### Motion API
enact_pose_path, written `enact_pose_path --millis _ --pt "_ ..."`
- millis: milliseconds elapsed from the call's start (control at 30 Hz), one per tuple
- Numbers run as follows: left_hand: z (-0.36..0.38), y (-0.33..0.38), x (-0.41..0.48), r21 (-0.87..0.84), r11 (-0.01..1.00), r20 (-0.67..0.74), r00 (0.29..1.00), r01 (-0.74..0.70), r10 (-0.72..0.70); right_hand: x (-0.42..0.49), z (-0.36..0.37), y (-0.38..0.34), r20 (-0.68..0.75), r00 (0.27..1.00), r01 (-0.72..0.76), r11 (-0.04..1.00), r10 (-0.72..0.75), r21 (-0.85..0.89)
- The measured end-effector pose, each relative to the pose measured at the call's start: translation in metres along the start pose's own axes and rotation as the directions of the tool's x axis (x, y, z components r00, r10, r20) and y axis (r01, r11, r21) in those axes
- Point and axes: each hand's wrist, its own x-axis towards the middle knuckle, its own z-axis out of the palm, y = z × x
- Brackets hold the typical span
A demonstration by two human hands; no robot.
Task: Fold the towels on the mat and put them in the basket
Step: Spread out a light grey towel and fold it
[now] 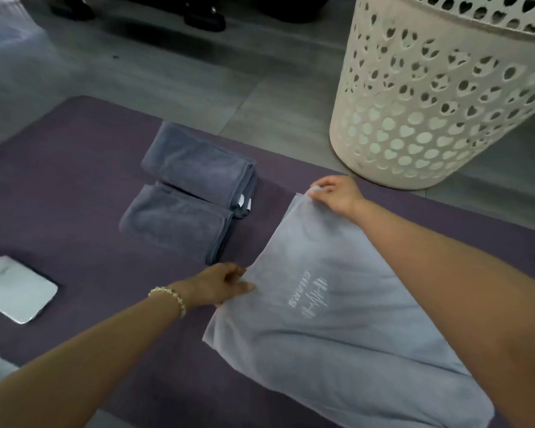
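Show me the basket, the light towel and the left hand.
basket (445,97), head view, its perforated side wall.
light towel (337,335), head view, middle of the cloth.
left hand (219,282), head view, back of the hand.

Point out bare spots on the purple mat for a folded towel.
Bare purple mat lies left of the two folded dark grey towels, and between them and the shiny silver flat slab. Crowded on the right: the pale blue towel, left hand, right hand and white perforated basket.
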Motion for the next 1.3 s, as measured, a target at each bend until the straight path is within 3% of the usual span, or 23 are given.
enact_pose_path --millis 67,133,333,500,700,900,1033,1133,1200,1300 --pt "0.001 -0.002 0.017 0.014 0.997 -0.237 0.968 -0.082 0.083 0.01 0.013 0.018 0.013 0.997 -0.08 0.993 0.082 -0.084" --pt "0.003 0.002 0.029 0.03 0.989 -0.35 0.925 -0.144 0.145 0.015 0.018 0.033 0.023 0.992 -0.116 0.983 0.121 -0.141" --pt "0.021 0.014 0.055 0.067 0.994 -0.26 0.961 -0.083 0.097 0.032 0.025 0.054 0.029 0.999 -0.024 0.942 0.036 -0.336" --pt "0.023 0.008 0.062 0.037 0.992 -0.192 0.973 -0.123 0.128 0.051 0.021 0.047 -0.108 0.994 -0.023 0.987 0.006 -0.161" --pt "0.019 -0.001 0.062 0.018 0.988 -0.231 0.961 -0.152 0.152 0.043 0.019 0.054 -0.069 0.997 -0.038 0.973 0.023 -0.228" --pt "0.0 -0.005 0.043 0.153 0.97 -0.016 0.981 -0.191 0.195 -0.032 0.03 0.08 -0.094 0.914 0.37 0.906 -0.394 -0.206" --pt "-0.009 -0.009 0.032 0.156 0.971 0.063 0.983 -0.178 0.17 -0.09 0.042 0.096 0.016 0.907 0.422 0.904 -0.422 -0.069" --pt "-0.008 -0.005 0.018 -0.043 0.998 0.12 0.991 -0.047 0.052 -0.12 0.052 0.106 0.069 0.901 0.431 0.902 -0.429 -0.032" --pt "-0.003 -0.007 0.009 -0.109 0.994 0.056 0.998 0.023 -0.017 -0.131 0.056 0.11 0.083 0.896 0.442 0.896 -0.437 -0.052" --pt "0.007 -0.025 -0.004 -0.075 0.994 -0.074 0.994 0.075 -0.08 -0.145 0.058 0.108 0.041 0.913 0.408 0.907 -0.406 -0.103"
